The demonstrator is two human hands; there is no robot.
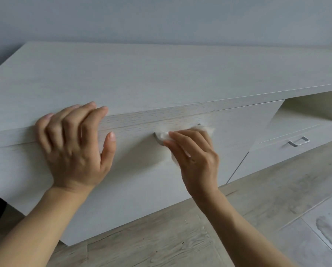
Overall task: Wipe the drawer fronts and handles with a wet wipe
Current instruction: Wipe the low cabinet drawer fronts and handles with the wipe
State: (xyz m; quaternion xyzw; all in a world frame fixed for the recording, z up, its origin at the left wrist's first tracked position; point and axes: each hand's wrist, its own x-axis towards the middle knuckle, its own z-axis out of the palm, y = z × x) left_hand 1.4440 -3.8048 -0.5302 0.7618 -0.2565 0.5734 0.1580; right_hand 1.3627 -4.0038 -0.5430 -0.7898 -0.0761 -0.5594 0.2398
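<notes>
A low, pale wood-grain cabinet fills the view. Its large drawer front (138,170) faces me, with a metal handle (157,138) near its top middle. My right hand (197,160) presses a white wet wipe (166,135) over that handle, so most of the handle is hidden and only its left end shows. My left hand (74,145) lies flat with fingers spread on the cabinet's front top edge, to the left of the handle, holding nothing.
The cabinet top (161,74) stretches to the grey wall. To the right is a smaller drawer with a silver handle (299,141) under an open shelf recess (315,110). Pale plank floor (257,218) lies below, with a whitish smear (330,228) at far right.
</notes>
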